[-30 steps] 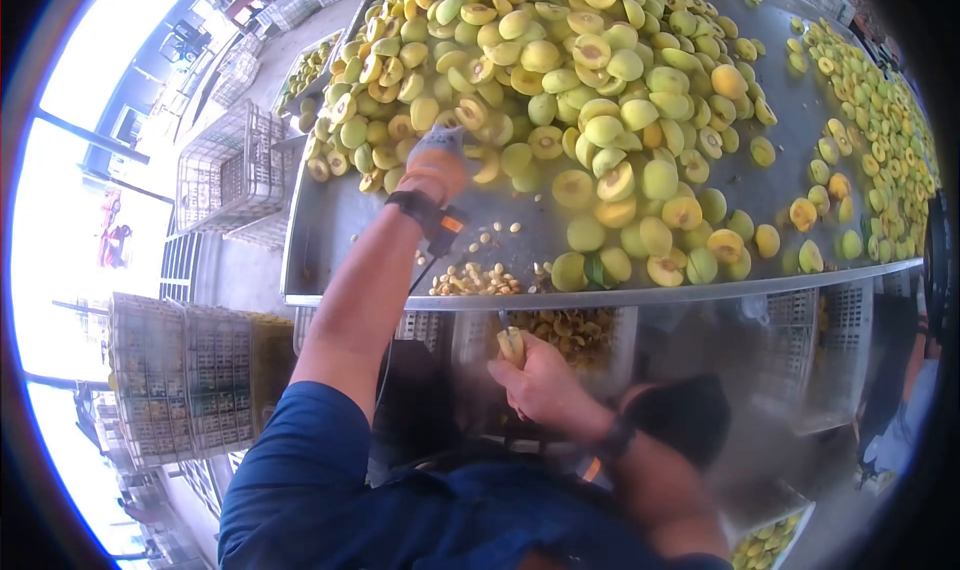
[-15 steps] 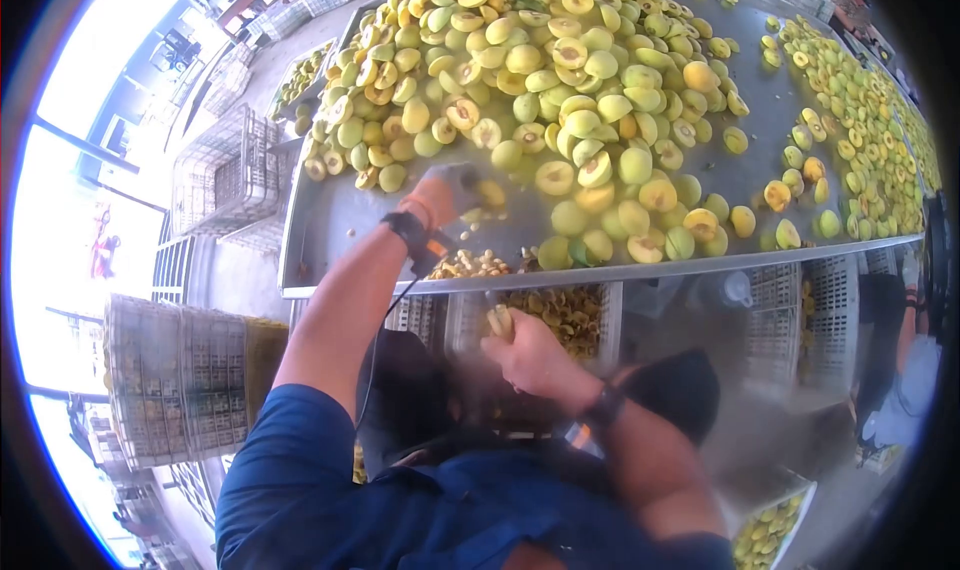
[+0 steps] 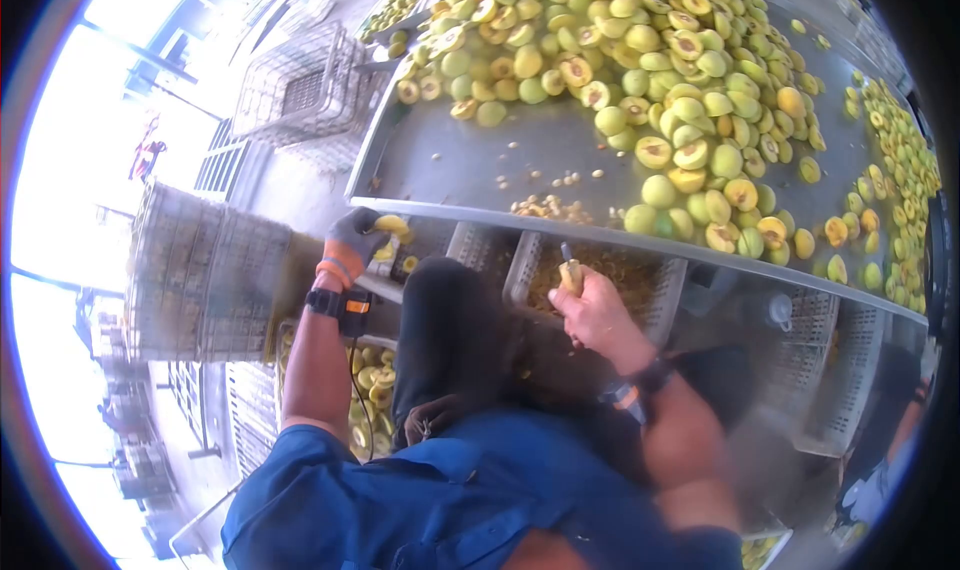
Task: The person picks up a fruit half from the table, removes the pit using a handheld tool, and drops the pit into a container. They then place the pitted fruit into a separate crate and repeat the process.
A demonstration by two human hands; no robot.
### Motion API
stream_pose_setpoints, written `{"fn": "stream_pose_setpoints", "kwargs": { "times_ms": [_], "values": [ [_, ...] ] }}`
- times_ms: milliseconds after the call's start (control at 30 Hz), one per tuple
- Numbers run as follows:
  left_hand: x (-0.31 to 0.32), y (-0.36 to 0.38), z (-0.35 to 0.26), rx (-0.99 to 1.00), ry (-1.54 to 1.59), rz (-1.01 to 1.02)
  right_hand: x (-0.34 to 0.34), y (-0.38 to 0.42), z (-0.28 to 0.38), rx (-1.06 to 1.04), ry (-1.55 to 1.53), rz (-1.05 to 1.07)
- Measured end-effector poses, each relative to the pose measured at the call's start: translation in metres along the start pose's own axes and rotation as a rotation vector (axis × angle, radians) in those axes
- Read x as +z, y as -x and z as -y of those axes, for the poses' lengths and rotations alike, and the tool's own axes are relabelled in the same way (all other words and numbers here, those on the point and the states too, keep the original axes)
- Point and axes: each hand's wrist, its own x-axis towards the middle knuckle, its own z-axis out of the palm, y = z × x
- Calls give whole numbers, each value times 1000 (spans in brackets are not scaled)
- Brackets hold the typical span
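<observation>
My gloved left hand (image 3: 357,242) is closed around a yellow-green fruit piece (image 3: 392,227), just outside the front left corner of the metal table (image 3: 440,165). My bare right hand (image 3: 598,315) grips a small tool with a pale handle (image 3: 571,273), its short dark tip pointing up, over a crate of brownish scraps (image 3: 545,270). Halved green-yellow fruits (image 3: 690,100) are heaped on the table. A small pile of pits (image 3: 552,208) lies near the table's front edge.
Stacked white crates (image 3: 200,275) stand at the left, with another mesh crate (image 3: 300,85) behind them. A crate of fruit halves (image 3: 375,385) is low beside my left leg. More crates (image 3: 800,340) are under the table's right part. At the far right, a co-worker's arm (image 3: 905,430) shows.
My left hand has moved from above the table to outside its left corner, holding fruit. The view has shifted, and my right hand now holds the tool with its tip up.
</observation>
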Motion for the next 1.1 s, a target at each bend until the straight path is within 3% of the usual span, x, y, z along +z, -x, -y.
{"fn": "stream_pose_setpoints", "kwargs": {
  "times_ms": [167,200,300,367,433,500,600,667,767,900,1000,1100],
  "values": [
    [10,16,44,-214,-108,-130,10,-5,1,54,20,45],
    [14,13,60,-187,174,-125,10,-6,1,64,8,63],
    [0,23,-14,-266,651,-2,17,-4,7,84,-31,77],
    [8,27,-45,113,397,-6,24,-4,11,62,-97,133],
    [27,31,-86,236,394,41,28,0,14,38,-168,147],
    [47,37,-130,89,624,129,34,0,19,-1,-244,143],
    [84,41,-160,385,511,126,34,2,24,-64,-328,109],
    [102,49,-186,125,869,197,26,-3,19,-152,-299,47],
    [131,42,-179,523,396,-68,16,-3,22,-262,-214,-26],
    [131,38,-191,535,336,-131,1,10,13,-172,-243,-1],
    [145,41,-190,159,815,21,1,31,33,47,-154,156],
    [148,51,-206,292,671,-131,4,28,24,29,-114,150]
  ]
}}
